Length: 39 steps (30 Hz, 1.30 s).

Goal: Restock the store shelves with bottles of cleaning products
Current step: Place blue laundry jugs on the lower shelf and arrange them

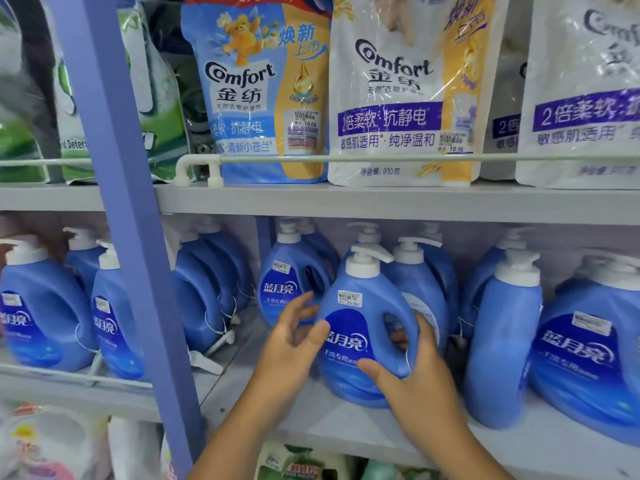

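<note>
Head view: a blue detergent bottle (360, 327) is seen upright on the grey lower shelf (346, 424), pump cap up, label facing outward, handle to the right. It is held by the right hand (415, 386), fingers curled round the handle; the left hand (291, 344), fingers spread, touches its left side. Matching bottles flank it; Comfort pouches (398, 91) are racked above.

Blue bottles (360, 341) on grey shelf (346, 427)

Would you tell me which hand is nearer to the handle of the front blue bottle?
Right. The right hand grips the front blue bottle by its handle; the left hand is at its opposite side.
</note>
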{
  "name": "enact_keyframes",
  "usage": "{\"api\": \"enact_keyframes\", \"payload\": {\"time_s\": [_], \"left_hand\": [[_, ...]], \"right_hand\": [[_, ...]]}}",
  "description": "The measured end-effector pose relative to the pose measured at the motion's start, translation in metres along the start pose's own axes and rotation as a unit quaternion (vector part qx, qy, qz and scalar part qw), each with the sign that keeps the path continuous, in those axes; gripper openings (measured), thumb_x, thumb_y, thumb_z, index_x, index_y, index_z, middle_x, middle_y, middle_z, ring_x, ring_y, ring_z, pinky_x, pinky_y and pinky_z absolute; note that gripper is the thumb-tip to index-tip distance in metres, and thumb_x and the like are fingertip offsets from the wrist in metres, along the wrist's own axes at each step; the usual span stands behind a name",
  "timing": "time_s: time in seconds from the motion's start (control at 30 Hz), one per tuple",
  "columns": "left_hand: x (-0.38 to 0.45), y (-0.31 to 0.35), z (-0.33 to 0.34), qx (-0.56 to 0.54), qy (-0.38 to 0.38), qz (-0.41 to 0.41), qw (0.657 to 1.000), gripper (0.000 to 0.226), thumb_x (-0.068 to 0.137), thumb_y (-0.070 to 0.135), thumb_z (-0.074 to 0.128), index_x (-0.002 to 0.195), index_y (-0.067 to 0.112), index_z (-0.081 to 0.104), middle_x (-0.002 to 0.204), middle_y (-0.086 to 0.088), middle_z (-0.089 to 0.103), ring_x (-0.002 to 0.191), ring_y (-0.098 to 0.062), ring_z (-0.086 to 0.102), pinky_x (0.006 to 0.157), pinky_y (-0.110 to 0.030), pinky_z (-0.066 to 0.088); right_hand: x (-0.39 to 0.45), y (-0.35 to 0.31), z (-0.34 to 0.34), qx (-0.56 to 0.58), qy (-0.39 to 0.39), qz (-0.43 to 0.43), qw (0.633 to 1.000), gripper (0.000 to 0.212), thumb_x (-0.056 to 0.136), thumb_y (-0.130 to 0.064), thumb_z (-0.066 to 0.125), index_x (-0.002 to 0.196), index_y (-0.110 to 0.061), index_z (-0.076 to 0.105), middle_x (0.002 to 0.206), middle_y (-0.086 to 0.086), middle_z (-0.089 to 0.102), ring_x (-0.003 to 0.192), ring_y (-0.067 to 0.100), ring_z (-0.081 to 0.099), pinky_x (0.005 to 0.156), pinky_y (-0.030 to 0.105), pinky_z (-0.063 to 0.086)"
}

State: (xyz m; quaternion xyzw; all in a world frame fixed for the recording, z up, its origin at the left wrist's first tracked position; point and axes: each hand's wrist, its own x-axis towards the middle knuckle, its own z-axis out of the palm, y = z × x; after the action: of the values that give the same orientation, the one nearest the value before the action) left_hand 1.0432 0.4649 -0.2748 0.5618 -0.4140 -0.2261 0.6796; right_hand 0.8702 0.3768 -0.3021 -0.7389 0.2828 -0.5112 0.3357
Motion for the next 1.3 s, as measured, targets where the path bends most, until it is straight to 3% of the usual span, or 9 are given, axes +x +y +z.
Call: {"api": "enact_keyframes", "payload": {"time_s": [0.17, 0.27, 0.33, 0.47, 0.6, 0.8, 0.93, 1.13, 1.3], "left_hand": [[-0.013, -0.006, -0.005, -0.010, -0.055, -0.022, 0.998, 0.071, 0.081, 0.004, 0.081, 0.136, 0.034, 0.048, 0.114, 0.007, 0.074, 0.104, -0.014, 0.072, 0.080, -0.027, 0.060], [-0.014, -0.010, -0.020, -0.006, -0.017, -0.013, 1.000, 0.074, 0.080, 0.006, 0.081, 0.139, 0.034, 0.048, 0.120, 0.005, 0.072, 0.106, -0.014, 0.071, 0.080, -0.029, 0.061], [-0.014, -0.010, -0.032, 0.000, 0.003, -0.011, 1.000, 0.077, 0.080, 0.011, 0.082, 0.141, 0.040, 0.045, 0.122, 0.009, 0.070, 0.105, -0.010, 0.071, 0.079, -0.029, 0.061], [-0.008, -0.010, -0.055, 0.036, 0.029, 0.005, 0.999, 0.071, 0.089, 0.016, 0.075, 0.144, 0.044, 0.041, 0.122, 0.017, 0.067, 0.104, 0.001, 0.068, 0.075, -0.018, 0.059], [0.002, -0.016, -0.058, 0.032, 0.096, -0.008, 0.995, 0.066, 0.092, 0.019, 0.072, 0.146, 0.041, 0.041, 0.129, 0.015, 0.062, 0.105, 0.005, 0.063, 0.073, -0.013, 0.055], [0.021, -0.030, -0.055, 0.066, 0.151, -0.011, 0.986, 0.074, 0.088, 0.024, 0.077, 0.149, 0.033, 0.037, 0.140, 0.005, 0.055, 0.122, -0.017, 0.059, 0.101, -0.044, 0.054], [0.030, -0.034, -0.055, 0.118, 0.174, -0.003, 0.978, 0.086, 0.069, 0.057, 0.075, 0.145, 0.039, 0.039, 0.137, 0.006, 0.057, 0.120, -0.019, 0.059, 0.101, -0.049, 0.053], [0.020, -0.025, -0.044, 0.189, 0.195, 0.003, 0.962, 0.080, 0.087, 0.031, 0.078, 0.154, 0.023, 0.034, 0.150, -0.001, 0.047, 0.136, -0.024, 0.048, 0.106, -0.035, 0.042], [-0.015, -0.004, -0.010, 0.209, 0.198, 0.112, 0.951, 0.035, 0.090, 0.027, 0.073, 0.122, 0.025, 0.060, 0.126, 0.008, 0.061, 0.119, -0.008, 0.056, 0.098, -0.020, 0.046]], "right_hand": [[0.004, -0.006, 0.002, -0.003, -0.109, 0.020, 0.994, 0.089, 0.076, -0.052, 0.079, 0.151, -0.043, 0.032, 0.135, -0.020, 0.057, 0.121, -0.005, 0.056, 0.102, 0.027, 0.050], [0.001, -0.011, -0.008, -0.091, 0.038, -0.046, 0.994, 0.052, 0.085, -0.048, 0.070, 0.133, -0.033, 0.058, 0.131, -0.010, 0.055, 0.124, 0.002, 0.051, 0.106, 0.014, 0.037], [0.003, -0.013, -0.012, -0.147, 0.126, -0.065, 0.979, 0.057, 0.087, -0.041, 0.071, 0.137, -0.018, 0.056, 0.140, 0.002, 0.046, 0.131, 0.017, 0.044, 0.110, 0.024, 0.033], [0.023, -0.008, -0.002, -0.144, 0.117, 0.039, 0.982, 0.084, 0.086, -0.033, 0.077, 0.155, -0.014, 0.032, 0.159, 0.009, 0.027, 0.146, 0.025, 0.028, 0.116, 0.033, 0.026], [0.045, 0.007, 0.001, -0.065, 0.140, 0.118, 0.981, 0.091, 0.079, -0.038, 0.082, 0.152, -0.019, 0.031, 0.151, 0.009, 0.043, 0.139, 0.031, 0.043, 0.115, 0.045, 0.036], [0.026, 0.001, 0.001, -0.128, 0.175, 0.095, 0.972, 0.086, 0.068, -0.033, 0.090, 0.138, -0.014, 0.044, 0.126, 0.016, 0.053, 0.119, 0.037, 0.053, 0.099, 0.042, 0.045], [0.003, -0.023, 0.006, -0.203, 0.190, 0.062, 0.959, 0.087, 0.064, -0.031, 0.090, 0.136, -0.009, 0.048, 0.115, 0.019, 0.052, 0.110, 0.041, 0.052, 0.090, 0.045, 0.046], [-0.035, -0.037, 0.012, -0.035, 0.083, -0.014, 0.996, 0.057, 0.079, -0.043, 0.073, 0.130, -0.037, 0.050, 0.107, -0.021, 0.043, 0.094, 0.010, 0.057, 0.082, 0.025, 0.048], [0.016, -0.027, -0.003, -0.002, 0.044, 0.040, 0.998, 0.061, 0.093, -0.048, 0.062, 0.148, -0.033, 0.042, 0.146, -0.018, 0.039, 0.136, 0.005, 0.041, 0.113, 0.026, 0.033]]}}
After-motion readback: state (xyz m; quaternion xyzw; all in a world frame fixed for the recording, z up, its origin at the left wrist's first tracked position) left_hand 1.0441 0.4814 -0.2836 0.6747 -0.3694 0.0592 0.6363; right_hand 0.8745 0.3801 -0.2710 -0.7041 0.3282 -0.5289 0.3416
